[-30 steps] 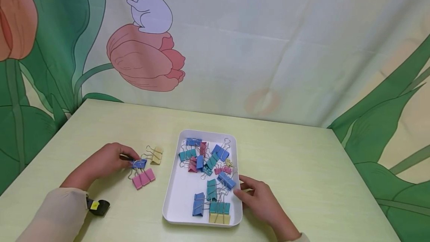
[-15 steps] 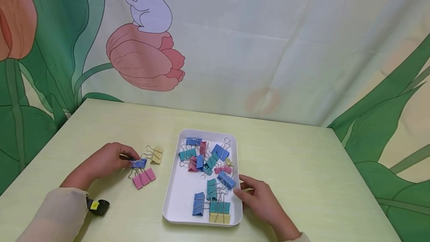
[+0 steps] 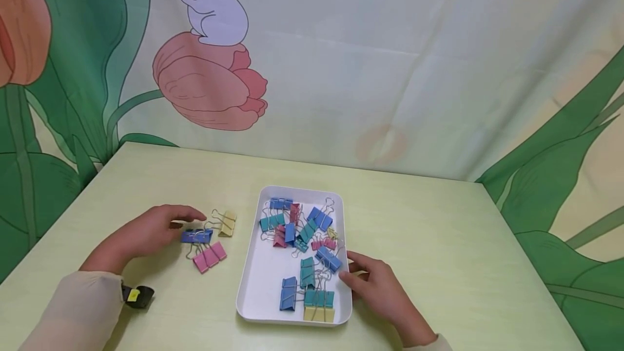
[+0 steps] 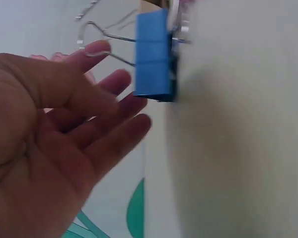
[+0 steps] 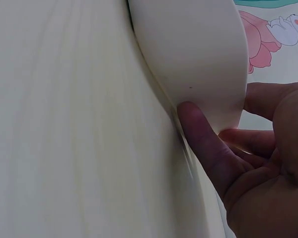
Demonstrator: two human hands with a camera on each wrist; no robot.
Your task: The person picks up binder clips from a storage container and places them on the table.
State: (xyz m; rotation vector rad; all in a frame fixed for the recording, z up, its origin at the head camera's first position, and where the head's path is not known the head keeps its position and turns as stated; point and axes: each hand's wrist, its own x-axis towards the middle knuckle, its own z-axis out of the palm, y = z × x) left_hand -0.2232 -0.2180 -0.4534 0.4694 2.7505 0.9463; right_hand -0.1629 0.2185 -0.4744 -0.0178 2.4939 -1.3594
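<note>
Left hand (image 3: 150,231) now loose beside blue clip's edge (image 3: 196,236)

One tray (image 3: 263,267) — about fifteen binder clips (image 3: 288,293) inside, three loose clips (image 3: 209,257) outside — two hands (image 3: 146,234).

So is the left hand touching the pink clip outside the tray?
Apart: the head view shows bare tabletop between left hand and pink clip.

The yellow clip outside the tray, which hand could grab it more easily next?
Probably the left hand: its fingers are close to the yellow clip and grip nothing, while the right hand is across the white tray, holding its edge.
</note>
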